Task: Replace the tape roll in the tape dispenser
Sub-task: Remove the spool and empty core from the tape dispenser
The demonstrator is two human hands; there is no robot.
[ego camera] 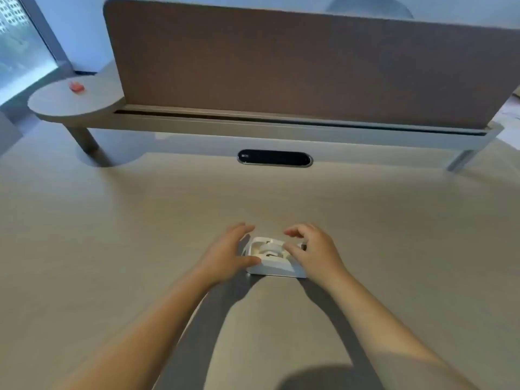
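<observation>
Both hands flank white tape dispenser (274, 258); left hand (228, 253) thumb touching, right hand (312, 250) fingers spread

Tabletop (140, 220): tape dispenser (274, 266) near centre, toward the near edge. Left hand (228, 254) on the dispenser's left side, thumb against its near left corner. Right hand (315, 253) on its right side, fingers arched over the right end. Both forearms run back to the near edge. Behind, well apart from the dispenser: oval cable port (275, 158) set in the tabletop. Behind the port: raised shelf (253, 128) on legs, spanning left to right. Partition panel (295, 66) upright on the shelf. Round shelf end at far left, with small object (76, 87) on it. Window (19, 43) at far left.
</observation>
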